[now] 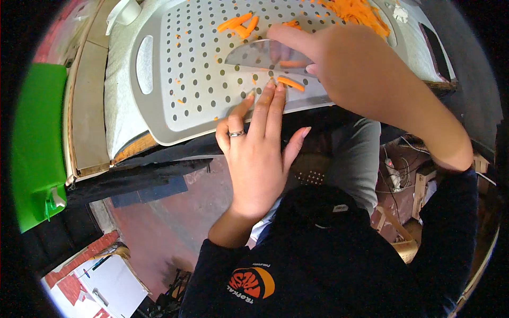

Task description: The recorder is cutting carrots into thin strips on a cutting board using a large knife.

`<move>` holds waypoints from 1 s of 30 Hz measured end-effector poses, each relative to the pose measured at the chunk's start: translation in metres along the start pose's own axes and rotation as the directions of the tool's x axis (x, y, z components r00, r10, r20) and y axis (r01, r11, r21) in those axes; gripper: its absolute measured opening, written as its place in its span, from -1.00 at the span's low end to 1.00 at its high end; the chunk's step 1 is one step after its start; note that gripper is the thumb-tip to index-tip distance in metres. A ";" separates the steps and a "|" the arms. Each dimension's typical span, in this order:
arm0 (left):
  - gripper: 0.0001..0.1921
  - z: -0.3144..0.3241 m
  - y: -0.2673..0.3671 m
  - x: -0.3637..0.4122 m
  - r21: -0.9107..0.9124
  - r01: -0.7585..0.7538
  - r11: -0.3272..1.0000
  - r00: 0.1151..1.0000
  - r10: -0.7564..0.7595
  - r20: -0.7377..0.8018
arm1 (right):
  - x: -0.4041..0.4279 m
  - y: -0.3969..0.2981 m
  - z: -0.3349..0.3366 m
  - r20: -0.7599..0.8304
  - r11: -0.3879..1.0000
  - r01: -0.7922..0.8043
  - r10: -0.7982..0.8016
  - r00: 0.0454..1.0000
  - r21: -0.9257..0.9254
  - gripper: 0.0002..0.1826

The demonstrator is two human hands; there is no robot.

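Observation:
My right hand [342,59] is closed around a kitchen knife, its handle hidden in my grip; the blade [254,55] points left over a pale tray [151,115] with dark dots. Beneath the blade, an orange strip shows by its edge. My left hand [258,139], a ring on one finger, rests its fingertips on the tray's near side, beside a carrot stick [291,84]. Several carrot sticks [239,24] lie farther back. At the back right is a heap of orange peelings [358,16]. Small orange bits are scattered over the tray.
A white plastic cup or scoop [124,12] stands behind the tray's left handle. A dark phone-like object [435,51] lies to the right. The table's wooden edge [137,148] runs below the tray. A green plastic object [39,139] is at far left; a power strip [393,175] is on the floor.

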State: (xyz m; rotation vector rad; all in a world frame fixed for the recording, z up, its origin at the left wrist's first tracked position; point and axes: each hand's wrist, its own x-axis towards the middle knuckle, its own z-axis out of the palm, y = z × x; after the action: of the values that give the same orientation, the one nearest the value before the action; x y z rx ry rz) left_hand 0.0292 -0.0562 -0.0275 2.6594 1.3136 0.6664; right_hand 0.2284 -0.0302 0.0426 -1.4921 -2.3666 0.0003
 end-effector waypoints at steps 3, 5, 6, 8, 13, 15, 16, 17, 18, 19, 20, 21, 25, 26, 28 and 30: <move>-0.34 -0.001 -0.001 -0.001 -0.017 -0.015 1.000 1.000 0.014 -0.014 | -0.003 -0.001 -0.007 -0.003 0.999 -0.033 0.033 0.999 0.004 -0.47; -0.35 -0.001 -0.002 -0.001 -0.069 -0.006 0.998 1.000 0.005 -0.017 | -0.005 -0.002 -0.012 -0.005 0.999 -0.033 0.033 0.999 -0.004 -0.44; -0.35 -0.002 -0.002 0.000 -0.068 -0.006 0.998 1.000 0.004 -0.016 | -0.006 -0.004 -0.015 0.005 0.998 -0.047 0.047 0.999 0.040 -0.44; -0.38 -0.004 -0.002 0.001 -0.037 -0.045 0.998 0.999 0.044 -0.021 | -0.008 -0.004 -0.017 0.014 0.995 -0.062 0.061 0.998 0.085 -0.43; -0.39 -0.002 0.004 0.004 0.000 -0.032 0.999 0.999 0.032 0.002 | -0.014 0.000 -0.018 -0.003 0.990 -0.035 0.036 0.999 0.134 -0.43; -0.38 0.000 0.006 0.005 0.010 -0.017 1.000 1.000 0.017 0.012 | -0.015 0.001 -0.020 0.005 0.995 -0.040 0.040 0.999 0.095 -0.43; -0.38 0.001 0.006 0.005 0.001 0.005 1.000 1.000 -0.005 0.011 | -0.015 0.001 -0.020 0.012 0.997 -0.044 0.044 0.999 0.056 -0.44; -0.37 0.002 0.007 0.006 -0.008 0.026 1.000 1.000 -0.026 0.011 | -0.015 0.001 -0.020 0.013 0.997 -0.045 0.044 0.999 0.056 -0.44; -0.37 0.003 0.007 0.006 -0.009 0.026 1.000 1.000 -0.026 0.012 | -0.015 0.001 -0.019 0.001 0.999 -0.035 0.035 0.999 0.036 -0.44; -0.36 0.005 0.007 0.007 -0.007 0.033 0.999 0.999 -0.033 -0.003 | -0.014 0.001 -0.019 -0.011 1.000 -0.027 0.027 1.000 0.016 -0.44; -0.35 0.006 0.007 0.007 -0.006 0.041 0.999 0.999 -0.041 -0.018 | -0.014 0.001 -0.019 -0.010 0.999 -0.028 0.028 1.000 0.016 -0.44; -0.35 0.006 0.008 0.008 -0.004 0.043 0.999 0.999 -0.043 -0.016 | -0.014 0.001 -0.018 -0.007 0.999 -0.025 0.025 1.000 0.023 -0.44; -0.33 0.008 0.012 0.011 0.005 0.061 0.998 0.998 -0.061 -0.022 | -0.015 0.002 -0.014 -0.020 0.999 -0.029 0.030 0.999 0.032 -0.42; -0.33 0.009 0.013 0.011 0.004 0.067 0.998 0.997 -0.067 -0.030 | -0.014 0.003 -0.014 -0.018 0.999 -0.029 0.030 0.999 0.032 -0.42; -0.32 0.011 0.014 0.012 0.005 0.070 0.998 0.997 -0.070 -0.033 | -0.012 0.003 -0.014 -0.009 0.996 -0.039 0.040 0.999 0.081 -0.42; -0.32 0.012 0.014 0.012 0.006 0.075 0.997 0.997 -0.075 -0.036 | -0.011 0.003 -0.015 -0.008 0.994 -0.043 0.044 0.999 0.098 -0.42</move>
State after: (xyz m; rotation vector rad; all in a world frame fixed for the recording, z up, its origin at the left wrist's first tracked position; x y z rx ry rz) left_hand 0.0507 -0.0547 -0.0302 2.6009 1.4202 0.7041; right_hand 0.2398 -0.0412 0.0530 -1.4931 -2.2909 0.1164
